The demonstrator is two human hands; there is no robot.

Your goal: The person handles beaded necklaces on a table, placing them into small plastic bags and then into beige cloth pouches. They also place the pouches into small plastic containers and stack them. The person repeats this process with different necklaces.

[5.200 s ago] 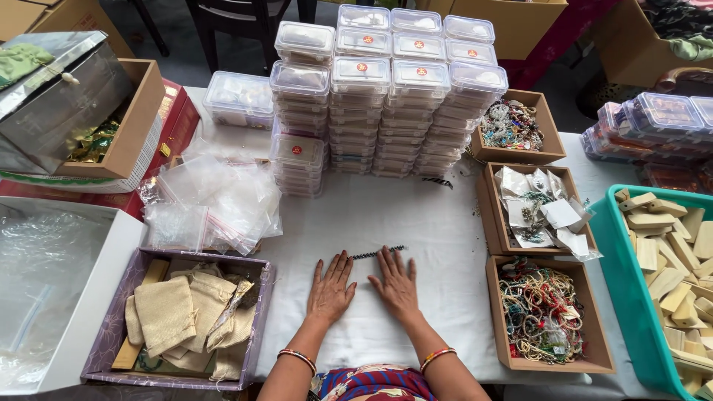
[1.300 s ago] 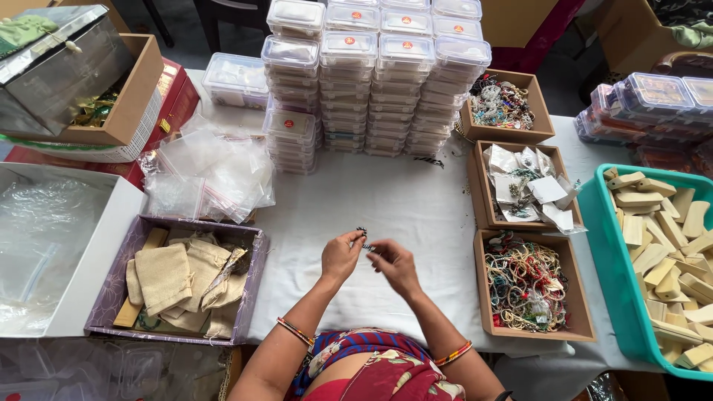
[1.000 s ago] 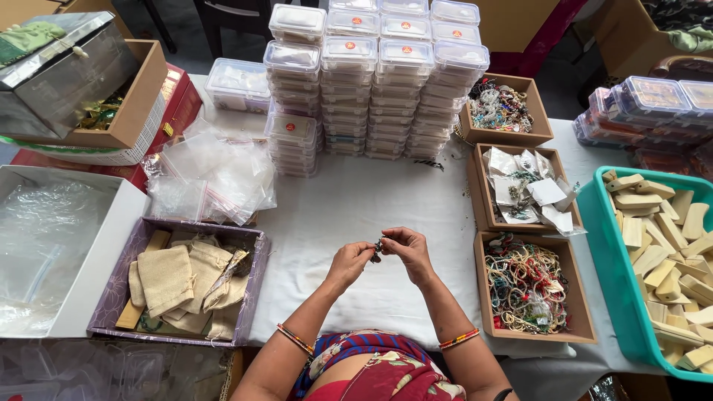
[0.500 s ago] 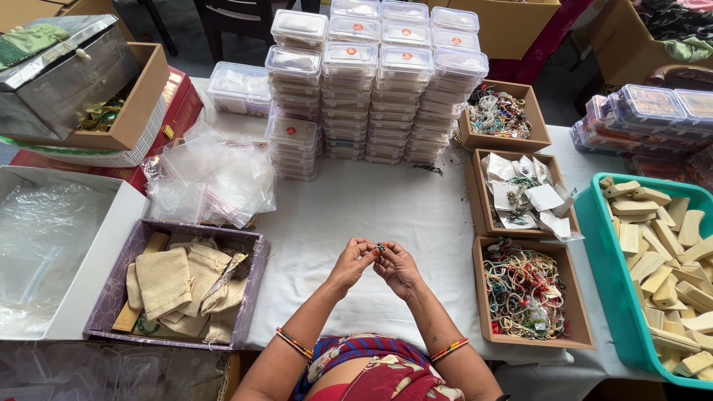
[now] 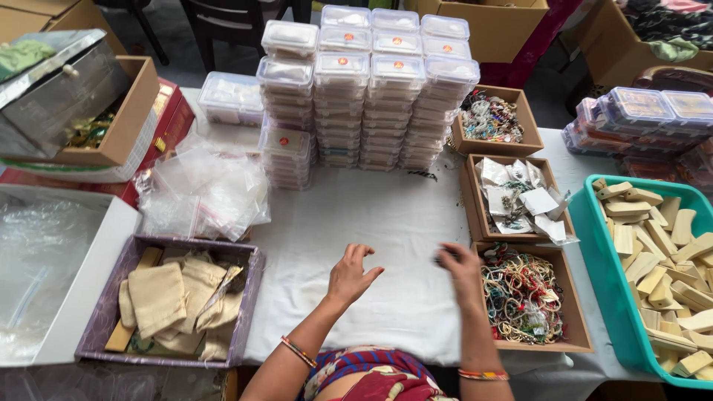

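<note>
Hands have parted — left hand [image 5: 350, 273] open over the white cloth [image 5: 386, 215]; right hand [image 5: 462, 269] pinches a small dark piece [image 5: 443, 259] beside the bangle box [image 5: 575, 297], lower right.

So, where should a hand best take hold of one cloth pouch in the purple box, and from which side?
Grip the big beige pouch at its upper edge, coming from straight above. It lies flat on top of the pile, tilted a little, with nothing over it. The purple box walls block a sideways approach. The left hand is nearer to it and open; probably a pinch of thumb and fingers is enough.
</note>
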